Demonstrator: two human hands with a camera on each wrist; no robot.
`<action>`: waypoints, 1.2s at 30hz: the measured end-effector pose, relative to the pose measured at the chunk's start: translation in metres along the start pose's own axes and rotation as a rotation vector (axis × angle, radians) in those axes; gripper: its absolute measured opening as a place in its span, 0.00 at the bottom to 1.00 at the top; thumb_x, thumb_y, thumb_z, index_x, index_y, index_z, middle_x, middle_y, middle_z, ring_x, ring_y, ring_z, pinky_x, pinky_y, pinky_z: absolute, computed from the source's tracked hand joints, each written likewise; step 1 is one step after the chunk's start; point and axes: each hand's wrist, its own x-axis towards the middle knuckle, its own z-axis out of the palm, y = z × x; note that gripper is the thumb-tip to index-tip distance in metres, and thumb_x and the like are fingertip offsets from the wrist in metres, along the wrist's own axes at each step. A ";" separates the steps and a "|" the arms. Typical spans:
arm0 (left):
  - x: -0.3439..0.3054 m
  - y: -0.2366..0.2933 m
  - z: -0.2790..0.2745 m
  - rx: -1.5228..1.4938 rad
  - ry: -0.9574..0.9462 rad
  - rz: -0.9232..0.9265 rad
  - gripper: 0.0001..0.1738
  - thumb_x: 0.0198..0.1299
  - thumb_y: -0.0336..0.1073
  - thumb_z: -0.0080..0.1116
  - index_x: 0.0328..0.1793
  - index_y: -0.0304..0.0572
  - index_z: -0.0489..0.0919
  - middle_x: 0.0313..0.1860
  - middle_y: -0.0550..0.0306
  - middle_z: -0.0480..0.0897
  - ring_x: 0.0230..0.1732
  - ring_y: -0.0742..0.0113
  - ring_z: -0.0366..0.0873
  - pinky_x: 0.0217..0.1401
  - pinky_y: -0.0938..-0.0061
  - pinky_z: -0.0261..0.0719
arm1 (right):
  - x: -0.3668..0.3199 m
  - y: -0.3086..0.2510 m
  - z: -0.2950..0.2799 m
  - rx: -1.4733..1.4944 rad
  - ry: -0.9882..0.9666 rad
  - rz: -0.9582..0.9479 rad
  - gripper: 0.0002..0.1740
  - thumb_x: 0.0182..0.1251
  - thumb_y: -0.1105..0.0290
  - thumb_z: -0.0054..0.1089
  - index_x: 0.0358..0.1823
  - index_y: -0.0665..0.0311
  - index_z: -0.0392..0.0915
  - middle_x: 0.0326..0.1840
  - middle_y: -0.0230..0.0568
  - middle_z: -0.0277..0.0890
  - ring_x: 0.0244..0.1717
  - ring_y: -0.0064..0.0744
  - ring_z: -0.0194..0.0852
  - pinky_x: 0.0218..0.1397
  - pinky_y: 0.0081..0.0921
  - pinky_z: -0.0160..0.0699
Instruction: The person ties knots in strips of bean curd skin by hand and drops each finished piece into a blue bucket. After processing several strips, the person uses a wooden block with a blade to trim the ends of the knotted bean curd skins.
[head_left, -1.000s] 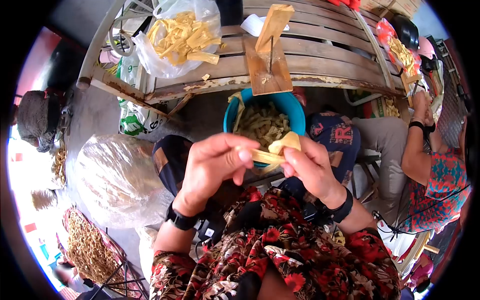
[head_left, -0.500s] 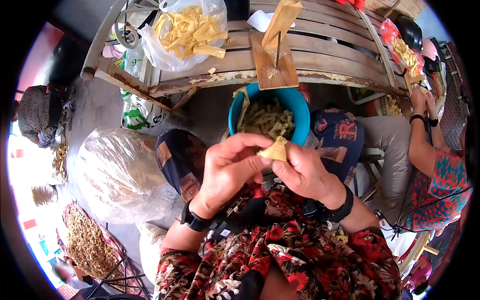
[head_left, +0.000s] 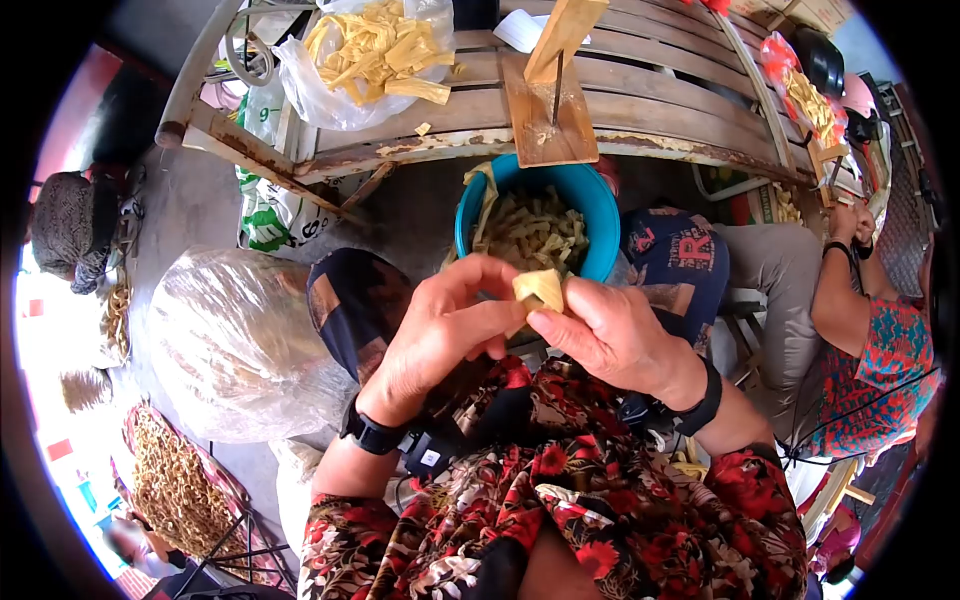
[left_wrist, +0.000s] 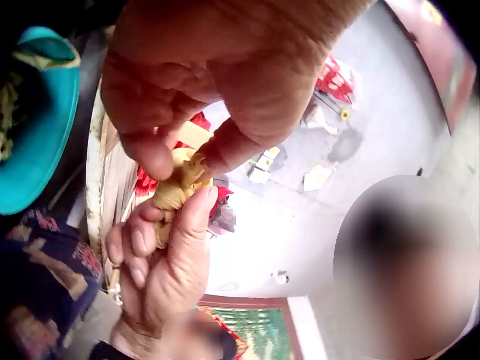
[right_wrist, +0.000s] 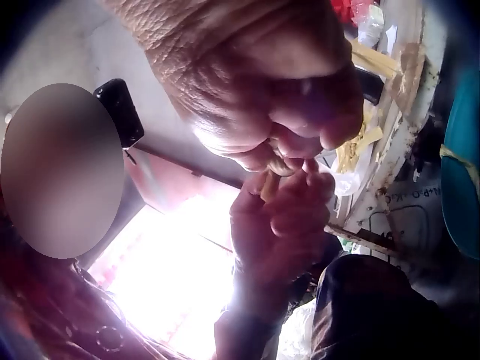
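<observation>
Over the bucket's near side, both hands work on a folded pale yellow strip, some kind of dried plant or food strip. My left hand pinches its left end between thumb and fingers. Its right side is gripped by my right hand, thumb lying along the lower edge. In the left wrist view the strip looks bunched and twisted between the fingertips. Most of it is hidden behind the fingers in the right wrist view. Below stands a teal bucket holding many short greenish-yellow pieces.
A slatted bench carries a plastic bag of yellow strips and a wooden stand with a metal rod. A big clear plastic sack is at the left. Another person sits at the right.
The strip, earlier stretched out with a loose tail between the hands, is now folded into a compact piece. The hands have come closer together, and the bucket shows more fully.
</observation>
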 end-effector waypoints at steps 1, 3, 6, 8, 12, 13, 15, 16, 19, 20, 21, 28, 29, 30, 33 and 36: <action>-0.003 0.007 0.001 0.109 0.008 -0.058 0.10 0.55 0.30 0.52 0.41 0.33 0.77 0.26 0.60 0.77 0.23 0.76 0.72 0.25 0.84 0.67 | 0.001 0.001 0.001 -0.025 0.040 -0.006 0.20 0.64 0.57 0.57 0.24 0.66 0.67 0.21 0.47 0.71 0.23 0.49 0.73 0.23 0.35 0.68; -0.010 0.014 0.002 0.201 -0.015 -0.150 0.13 0.60 0.35 0.50 0.32 0.32 0.80 0.22 0.60 0.76 0.23 0.77 0.72 0.25 0.83 0.68 | 0.000 0.002 -0.003 0.049 -0.094 0.016 0.20 0.64 0.57 0.58 0.24 0.66 0.68 0.20 0.45 0.71 0.21 0.44 0.72 0.23 0.33 0.68; -0.022 0.010 -0.002 0.331 -0.030 0.015 0.13 0.60 0.36 0.50 0.33 0.32 0.80 0.22 0.61 0.76 0.23 0.78 0.72 0.24 0.83 0.67 | -0.004 -0.003 -0.028 0.142 -0.274 0.041 0.17 0.63 0.58 0.59 0.27 0.66 0.72 0.20 0.39 0.71 0.20 0.34 0.72 0.22 0.27 0.66; -0.029 0.015 -0.010 0.311 0.039 -0.110 0.13 0.61 0.36 0.50 0.34 0.33 0.80 0.24 0.60 0.78 0.25 0.76 0.73 0.27 0.81 0.70 | -0.009 -0.001 -0.043 0.122 -0.272 0.060 0.15 0.62 0.60 0.60 0.28 0.65 0.74 0.20 0.38 0.72 0.20 0.32 0.73 0.22 0.27 0.65; -0.022 0.008 -0.017 0.179 -0.126 0.118 0.25 0.61 0.49 0.51 0.44 0.29 0.79 0.31 0.54 0.81 0.29 0.71 0.77 0.33 0.82 0.72 | -0.010 0.000 -0.049 0.020 -0.176 -0.101 0.09 0.61 0.65 0.61 0.29 0.62 0.75 0.20 0.37 0.72 0.21 0.33 0.73 0.23 0.28 0.66; -0.020 0.009 -0.021 0.144 -0.136 0.187 0.28 0.61 0.52 0.51 0.47 0.28 0.79 0.33 0.52 0.82 0.32 0.69 0.78 0.36 0.80 0.73 | -0.010 -0.001 -0.049 0.008 -0.172 -0.122 0.09 0.61 0.65 0.61 0.29 0.62 0.75 0.20 0.37 0.71 0.21 0.34 0.73 0.23 0.28 0.66; -0.003 0.012 -0.032 0.191 -0.226 0.202 0.34 0.62 0.56 0.46 0.53 0.26 0.76 0.39 0.49 0.82 0.40 0.66 0.79 0.42 0.77 0.74 | -0.007 -0.001 -0.047 -0.015 -0.164 -0.170 0.10 0.61 0.66 0.60 0.27 0.63 0.74 0.20 0.38 0.70 0.21 0.36 0.72 0.23 0.29 0.66; 0.003 0.017 -0.028 0.226 -0.240 0.156 0.32 0.63 0.55 0.46 0.52 0.26 0.76 0.39 0.48 0.82 0.40 0.65 0.79 0.42 0.76 0.74 | -0.006 -0.001 -0.046 -0.028 -0.159 -0.193 0.10 0.62 0.67 0.60 0.27 0.64 0.73 0.20 0.39 0.70 0.21 0.37 0.72 0.23 0.29 0.66; 0.011 0.023 -0.007 0.204 -0.361 -0.056 0.20 0.65 0.42 0.49 0.48 0.29 0.78 0.34 0.52 0.82 0.34 0.69 0.80 0.38 0.80 0.75 | -0.002 -0.003 -0.041 -0.055 -0.198 -0.200 0.11 0.62 0.66 0.59 0.26 0.64 0.73 0.19 0.39 0.69 0.21 0.38 0.71 0.23 0.30 0.65; 0.015 0.024 -0.003 0.228 -0.393 -0.119 0.18 0.64 0.41 0.53 0.48 0.31 0.78 0.33 0.54 0.82 0.32 0.71 0.80 0.34 0.82 0.74 | -0.002 -0.003 -0.041 -0.030 -0.198 -0.151 0.11 0.62 0.66 0.59 0.26 0.64 0.73 0.19 0.39 0.69 0.20 0.38 0.71 0.23 0.29 0.65; 0.016 0.026 -0.003 0.220 -0.409 -0.160 0.18 0.64 0.42 0.53 0.47 0.31 0.78 0.32 0.55 0.82 0.32 0.71 0.80 0.33 0.82 0.74 | -0.003 -0.003 -0.041 -0.005 -0.197 -0.102 0.11 0.63 0.66 0.59 0.26 0.64 0.72 0.19 0.39 0.68 0.20 0.37 0.71 0.23 0.29 0.65; 0.007 0.027 -0.018 0.262 -0.257 -0.253 0.14 0.59 0.41 0.60 0.36 0.35 0.80 0.24 0.61 0.79 0.23 0.75 0.77 0.25 0.85 0.71 | 0.000 0.003 -0.044 0.145 -0.196 0.084 0.13 0.64 0.65 0.58 0.25 0.65 0.72 0.17 0.35 0.69 0.19 0.25 0.68 0.22 0.24 0.65; 0.004 0.029 -0.013 0.352 -0.222 -0.228 0.17 0.59 0.44 0.60 0.27 0.37 0.80 0.19 0.66 0.75 0.21 0.81 0.71 0.21 0.85 0.65 | -0.001 0.005 -0.044 0.139 -0.183 0.075 0.12 0.64 0.65 0.58 0.26 0.64 0.73 0.17 0.35 0.69 0.19 0.24 0.68 0.23 0.24 0.65; 0.000 0.033 -0.011 0.376 -0.240 -0.188 0.16 0.59 0.43 0.60 0.27 0.37 0.80 0.19 0.67 0.74 0.20 0.81 0.69 0.21 0.85 0.63 | 0.000 0.008 -0.045 0.131 -0.172 0.065 0.12 0.64 0.65 0.58 0.26 0.64 0.73 0.17 0.34 0.69 0.19 0.23 0.68 0.23 0.23 0.65; -0.013 0.033 -0.020 0.417 -0.315 0.000 0.14 0.59 0.40 0.61 0.29 0.35 0.80 0.16 0.69 0.71 0.19 0.84 0.63 0.19 0.82 0.59 | -0.006 0.016 -0.057 0.143 -0.157 0.053 0.11 0.63 0.65 0.59 0.26 0.64 0.75 0.18 0.33 0.70 0.19 0.22 0.69 0.23 0.21 0.65; -0.017 0.015 -0.025 0.226 -0.253 -0.058 0.10 0.57 0.32 0.61 0.25 0.33 0.79 0.15 0.63 0.73 0.13 0.78 0.65 0.14 0.81 0.58 | -0.012 0.017 -0.061 0.126 -0.206 0.069 0.11 0.64 0.65 0.58 0.27 0.64 0.75 0.18 0.34 0.71 0.20 0.21 0.70 0.24 0.20 0.66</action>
